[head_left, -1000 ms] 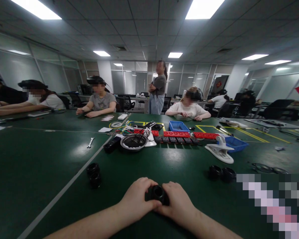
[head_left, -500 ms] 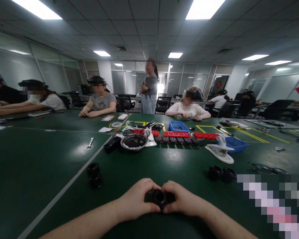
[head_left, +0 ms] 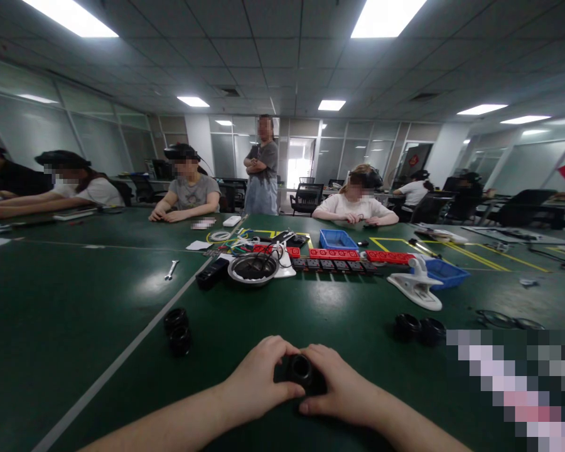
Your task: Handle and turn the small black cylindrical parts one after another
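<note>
A black ring-shaped part (head_left: 301,369) with a round opening is between my two hands, low in the middle of the view. My left hand (head_left: 268,376) grips it from the left, fingers at its far side and thumb at its near side. From the right, my right hand (head_left: 334,384) curls round it, its fingertips on the far edge and its thumb a little below the part. Two similar black parts (head_left: 177,329) stand on the left, and two more (head_left: 420,329) stand on the right.
On the green table (head_left: 122,301) are a wrench (head_left: 171,270), a metal bowl (head_left: 253,270), red power strips (head_left: 334,253), a white clamp (head_left: 417,284), blue trays (head_left: 336,239) and eyeglasses (head_left: 508,320). Several people sit around it; one person (head_left: 262,166) stands behind.
My right thumb has shifted down and left, away from the part, and its fingers reach further over it. The standing person has moved left.
</note>
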Tool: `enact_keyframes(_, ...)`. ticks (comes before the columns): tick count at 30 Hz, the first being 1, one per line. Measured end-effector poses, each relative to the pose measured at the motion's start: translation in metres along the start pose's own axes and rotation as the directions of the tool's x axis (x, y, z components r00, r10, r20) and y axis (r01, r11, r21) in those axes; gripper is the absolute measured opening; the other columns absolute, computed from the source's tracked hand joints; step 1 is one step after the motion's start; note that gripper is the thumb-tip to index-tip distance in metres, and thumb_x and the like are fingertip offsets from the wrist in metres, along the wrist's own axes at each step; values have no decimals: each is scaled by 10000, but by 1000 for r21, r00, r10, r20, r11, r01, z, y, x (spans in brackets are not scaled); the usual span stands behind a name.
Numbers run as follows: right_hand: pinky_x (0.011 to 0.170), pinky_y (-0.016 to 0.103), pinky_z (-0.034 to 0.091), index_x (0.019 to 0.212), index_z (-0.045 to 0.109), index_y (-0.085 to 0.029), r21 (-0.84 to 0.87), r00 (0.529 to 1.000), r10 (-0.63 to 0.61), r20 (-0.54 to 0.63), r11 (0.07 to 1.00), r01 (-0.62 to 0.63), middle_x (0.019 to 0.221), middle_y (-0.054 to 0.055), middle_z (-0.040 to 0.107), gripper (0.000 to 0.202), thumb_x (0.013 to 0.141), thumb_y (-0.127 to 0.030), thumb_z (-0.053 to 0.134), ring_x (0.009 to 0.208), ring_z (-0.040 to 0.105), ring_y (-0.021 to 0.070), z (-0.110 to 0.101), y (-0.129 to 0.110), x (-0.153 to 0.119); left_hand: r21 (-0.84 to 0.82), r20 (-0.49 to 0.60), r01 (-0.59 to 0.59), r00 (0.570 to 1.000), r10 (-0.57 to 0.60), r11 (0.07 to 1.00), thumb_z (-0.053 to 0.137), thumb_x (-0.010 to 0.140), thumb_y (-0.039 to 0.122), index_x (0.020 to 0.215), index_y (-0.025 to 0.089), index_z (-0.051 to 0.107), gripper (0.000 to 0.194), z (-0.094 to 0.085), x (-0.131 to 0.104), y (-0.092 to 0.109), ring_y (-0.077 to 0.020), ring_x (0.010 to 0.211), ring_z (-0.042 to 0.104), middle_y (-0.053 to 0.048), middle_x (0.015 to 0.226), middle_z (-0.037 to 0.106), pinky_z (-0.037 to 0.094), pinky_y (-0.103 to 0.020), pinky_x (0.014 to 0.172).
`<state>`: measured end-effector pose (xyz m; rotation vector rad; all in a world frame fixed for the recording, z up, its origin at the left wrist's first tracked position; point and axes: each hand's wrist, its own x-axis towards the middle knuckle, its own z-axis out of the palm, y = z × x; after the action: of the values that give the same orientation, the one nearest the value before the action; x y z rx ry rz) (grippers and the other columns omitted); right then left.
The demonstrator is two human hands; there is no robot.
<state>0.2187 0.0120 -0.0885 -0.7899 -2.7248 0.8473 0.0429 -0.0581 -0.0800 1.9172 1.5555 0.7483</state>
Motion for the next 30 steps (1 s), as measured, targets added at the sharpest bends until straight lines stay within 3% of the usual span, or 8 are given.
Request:
enact_keyframes(3,734,259,370,894,601,-182,123,995,-29,100,992,17,865,-5,546,338,587,-226,737,839,492,176,-8,8,1,-6,77,-31,997,31,1000,713,627,223,946,214,585,344,-5,0,0,-172,841,493,2,893,530,386,-249,724)
enact_keyframes(6,650,222,369,829,600,-173,150,995,33,96,988,-48,805,-20,532,316,562,-231,758,768,494,153,-6,13,2,-7,95,-30,995,31,1000,715,626,230,956,219,580,356,-4,0,1,-170,840,494,3,901,528,387,-244,713)
enact_keyframes(9,556,218,328,752,568,-167,8,992,129,8,992,-129,739,-18,524,383,500,-358,784,680,476,150,5,10,3,-6,44,8,999,-8,1000,732,604,247,917,203,580,351,2,-1,1,-175,832,495,4,887,531,386,-249,701)
enact_keyframes(11,549,241,312,718,543,-166,-136,980,182,-87,972,-192,704,-3,530,383,537,-440,740,645,467,158,13,3,3,4,-29,43,999,-43,999,737,591,241,898,193,574,351,6,-1,0,-183,841,492,2,886,535,383,-261,716)
enact_keyframes(16,664,320,323,735,538,-170,-301,966,147,-214,931,-209,740,31,566,356,635,-495,644,718,482,207,19,-7,3,30,-99,70,993,-67,997,717,602,211,900,182,568,335,9,-1,0,-196,854,487,-10,894,539,380,-281,738)
enact_keyframes(21,748,316,349,1003,539,-197,-93,999,6,-42,996,-10,938,34,550,520,573,-414,733,858,474,216,5,3,1,26,-7,-15,1000,15,1000,697,642,218,940,200,569,326,1,0,-1,-185,868,484,-5,910,533,381,-270,757)
enact_keyframes(25,746,281,357,904,594,-182,50,992,-78,102,996,74,869,3,545,317,622,-256,720,847,475,189,-8,12,3,10,83,-83,993,82,996,697,652,208,990,219,564,363,-5,1,-3,-173,855,491,0,914,526,384,-258,744)
enact_keyframes(30,672,237,357,824,605,-174,112,997,-15,77,994,6,797,-17,532,299,577,-243,760,787,482,164,-7,17,4,-11,99,-76,992,77,997,712,641,230,980,225,574,366,-4,0,-3,-168,845,495,3,904,529,387,-247,731)
